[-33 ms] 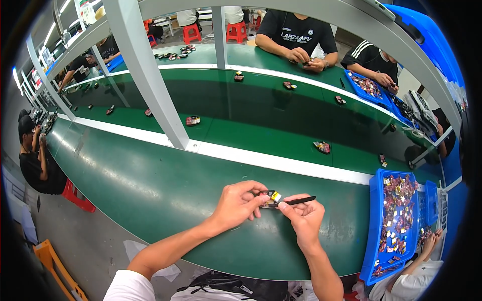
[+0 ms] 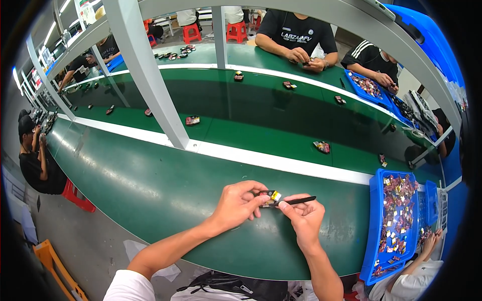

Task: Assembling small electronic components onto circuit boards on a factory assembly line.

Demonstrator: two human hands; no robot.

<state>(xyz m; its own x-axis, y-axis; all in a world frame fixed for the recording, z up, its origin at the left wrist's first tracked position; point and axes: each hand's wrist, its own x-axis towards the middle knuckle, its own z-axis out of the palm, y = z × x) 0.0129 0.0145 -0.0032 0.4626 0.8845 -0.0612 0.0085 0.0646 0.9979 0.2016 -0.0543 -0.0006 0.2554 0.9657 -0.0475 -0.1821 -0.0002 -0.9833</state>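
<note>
Over the green table [image 2: 150, 175], my left hand [image 2: 235, 204] is closed with fingers and thumb on a small black casing [image 2: 264, 192]. A yellow-and-white piece [image 2: 276, 196] shows at the casing's right side. My right hand [image 2: 305, 220] pinches a slim black pen-like tool [image 2: 304, 199]. The tool's near-left end reaches in beside the casing, and its other end sticks out to the right past my fingers. Whether its tip touches the casing is too small to tell.
A blue tray [image 2: 374, 226] of small red, yellow and white parts stands at my right. Beyond a white rail [image 2: 261, 159], a green conveyor [image 2: 241, 133] carries several small assemblies. A grey post [image 2: 150, 75] rises from the rail. Co-workers sit opposite, at left and at right.
</note>
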